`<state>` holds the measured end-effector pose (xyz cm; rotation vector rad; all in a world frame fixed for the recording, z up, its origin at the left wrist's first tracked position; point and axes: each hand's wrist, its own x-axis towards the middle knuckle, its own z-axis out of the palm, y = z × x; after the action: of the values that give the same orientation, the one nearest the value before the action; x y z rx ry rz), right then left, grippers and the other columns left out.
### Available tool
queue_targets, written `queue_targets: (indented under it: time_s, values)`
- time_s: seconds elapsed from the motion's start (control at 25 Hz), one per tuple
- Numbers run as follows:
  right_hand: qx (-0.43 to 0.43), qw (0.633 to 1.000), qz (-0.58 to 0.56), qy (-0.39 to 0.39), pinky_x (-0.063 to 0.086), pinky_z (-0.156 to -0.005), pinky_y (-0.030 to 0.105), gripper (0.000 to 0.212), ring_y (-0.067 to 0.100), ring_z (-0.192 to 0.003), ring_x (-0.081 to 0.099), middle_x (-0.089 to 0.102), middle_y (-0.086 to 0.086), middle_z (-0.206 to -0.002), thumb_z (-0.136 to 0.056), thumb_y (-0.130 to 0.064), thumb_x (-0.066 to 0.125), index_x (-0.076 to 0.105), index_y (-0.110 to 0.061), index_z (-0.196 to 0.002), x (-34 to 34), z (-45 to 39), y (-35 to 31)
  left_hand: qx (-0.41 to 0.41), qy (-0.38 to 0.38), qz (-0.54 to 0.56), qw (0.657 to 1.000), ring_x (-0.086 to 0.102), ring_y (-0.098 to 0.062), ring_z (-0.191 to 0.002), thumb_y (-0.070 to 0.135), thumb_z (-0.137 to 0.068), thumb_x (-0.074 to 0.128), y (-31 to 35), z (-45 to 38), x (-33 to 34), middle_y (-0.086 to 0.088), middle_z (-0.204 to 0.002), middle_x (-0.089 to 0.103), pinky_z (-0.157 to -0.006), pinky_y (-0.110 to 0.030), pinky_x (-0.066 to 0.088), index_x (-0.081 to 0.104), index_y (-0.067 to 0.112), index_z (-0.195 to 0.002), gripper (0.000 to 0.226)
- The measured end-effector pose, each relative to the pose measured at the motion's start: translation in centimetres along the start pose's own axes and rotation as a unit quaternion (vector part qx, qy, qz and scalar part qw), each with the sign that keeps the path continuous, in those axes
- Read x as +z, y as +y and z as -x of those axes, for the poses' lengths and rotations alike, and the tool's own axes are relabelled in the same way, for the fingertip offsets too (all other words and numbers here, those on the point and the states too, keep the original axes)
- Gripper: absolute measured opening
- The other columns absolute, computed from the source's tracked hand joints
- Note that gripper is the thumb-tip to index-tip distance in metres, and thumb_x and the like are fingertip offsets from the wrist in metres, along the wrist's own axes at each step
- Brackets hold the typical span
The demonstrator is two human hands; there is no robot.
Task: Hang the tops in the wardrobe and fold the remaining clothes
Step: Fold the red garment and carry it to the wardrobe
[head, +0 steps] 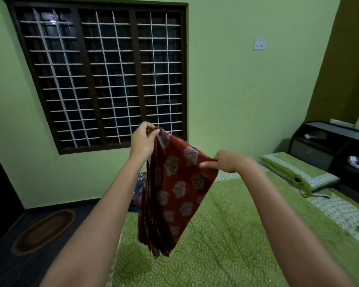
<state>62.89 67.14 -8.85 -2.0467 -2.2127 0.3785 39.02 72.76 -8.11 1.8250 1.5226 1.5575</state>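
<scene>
While both hands hold it up above the bed, one red printed garment hangs folded in air. Left hand pinches its top edge; right hand pinches a lower corner. One pillow lies near the headboard; one oval mat lies on the floor.

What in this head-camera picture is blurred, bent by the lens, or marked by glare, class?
Head view: the right hand is smeared by motion blur, while the left hand and the red printed cloth look sharper; the window frame and bars bow and lean from wide-angle distortion; a small bright glare spot sits on the upper left pane; lighting is dim and even, darkest over the floor at the left.
</scene>
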Motion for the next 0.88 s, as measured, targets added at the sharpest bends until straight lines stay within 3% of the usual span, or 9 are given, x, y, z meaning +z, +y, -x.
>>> queue_targets:
  time_s: [0.08,0.12,0.2,0.28,0.32,0.48,0.64,0.8,0.88]
  values:
    - [-0.016,0.991,0.099,0.086,0.041,-0.085,0.037,0.060,0.024,-0.101,0.047,0.053,-0.002,-0.101,-0.081,-0.069,0.050,0.072,-0.015,-0.094,-0.1,1.0,1.3,-0.021,-0.006,-0.005,1.000,0.054,-0.014,-0.087,0.020,-0.096,0.055,-1.0,1.9,1.0,0.001,-0.093,0.058,-0.071,-0.021,0.035,0.056,0.012,-0.098,0.009]
    - [-0.065,0.984,0.133,0.097,0.038,-0.090,0.039,0.052,0.022,-0.106,0.039,0.048,-0.007,-0.112,-0.079,-0.069,0.053,0.073,-0.022,-0.093,0.5,2.1,1.3,-0.033,0.003,-0.002,0.999,0.053,-0.014,-0.086,0.020,-0.096,0.054,-1.1,2.7,1.4,0.001,-0.094,0.057,-0.070,-0.021,0.035,0.057,0.009,-0.101,0.012]
    - [-0.194,0.968,0.143,0.068,0.031,-0.091,0.037,0.041,0.019,-0.108,0.031,0.040,-0.015,-0.123,-0.073,-0.067,0.061,0.072,-0.029,-0.086,2.6,5.2,-0.2,-0.058,0.017,-0.006,0.998,0.051,-0.014,-0.086,0.018,-0.097,0.053,-0.9,3.6,2.3,-0.001,-0.095,0.056,-0.072,-0.022,0.035,0.057,0.006,-0.105,0.015]
    - [-0.248,0.957,0.146,0.035,0.029,-0.092,0.036,0.037,0.018,-0.108,0.029,0.038,-0.015,-0.125,-0.075,-0.064,0.062,0.072,-0.030,-0.083,4.8,7.7,-0.6,-0.082,0.010,-0.010,0.997,0.050,-0.016,-0.087,0.017,-0.097,0.052,-0.6,4.6,3.2,-0.003,-0.098,0.057,-0.074,-0.025,0.036,0.057,0.005,-0.106,0.015]
    - [-0.229,0.959,0.162,0.035,0.030,-0.094,0.038,0.037,0.019,-0.110,0.031,0.038,-0.013,-0.125,-0.078,-0.063,0.060,0.072,-0.029,-0.087,4.7,8.3,0.3,-0.093,0.005,-0.012,0.996,0.051,-0.017,-0.088,0.017,-0.097,0.052,-0.4,5.4,3.6,-0.004,-0.100,0.057,-0.075,-0.027,0.037,0.056,0.005,-0.106,0.015]
    - [0.002,0.978,0.159,0.137,0.034,-0.096,0.042,0.043,0.024,-0.116,0.039,0.047,-0.002,-0.125,-0.086,-0.063,0.050,0.065,-0.034,-0.115,-0.1,11.1,8.4,-0.091,-0.034,0.016,0.995,0.057,-0.020,-0.095,0.018,-0.097,0.052,1.2,9.8,5.6,-0.004,-0.102,0.062,-0.078,-0.026,0.040,0.062,0.008,-0.109,0.018]
    - [-0.027,0.994,0.094,0.045,0.048,-0.078,0.032,0.042,0.018,-0.099,0.056,0.064,-0.008,-0.108,-0.082,-0.062,0.057,0.069,-0.029,-0.105,-1.5,15.6,13.9,-0.096,-0.060,0.023,0.993,0.059,-0.022,-0.095,0.020,-0.095,0.056,2.8,15.5,8.3,-0.005,-0.101,0.065,-0.084,-0.032,0.046,0.065,0.008,-0.108,0.020]
    - [-0.022,0.987,0.108,0.121,0.050,-0.063,0.027,0.036,0.014,-0.073,0.060,0.062,-0.009,-0.073,-0.074,-0.058,0.071,0.069,-0.023,-0.081,-1.6,19.5,18.8,-0.113,-0.146,0.036,0.982,0.061,-0.023,-0.094,0.017,-0.094,0.059,4.5,21.4,10.9,-0.005,-0.097,0.065,-0.084,-0.033,0.046,0.063,0.013,-0.097,0.007]
    - [-0.012,0.990,0.033,0.136,0.047,-0.050,0.020,0.035,0.005,-0.055,0.060,0.064,-0.005,-0.061,-0.073,-0.044,0.079,0.069,-0.011,-0.077,-1.8,20.2,20.9,-0.101,-0.158,0.033,0.982,0.062,-0.020,-0.085,0.016,-0.094,0.058,6.9,21.9,11.7,-0.003,-0.095,0.064,-0.076,-0.032,0.051,0.061,0.014,-0.098,0.006]
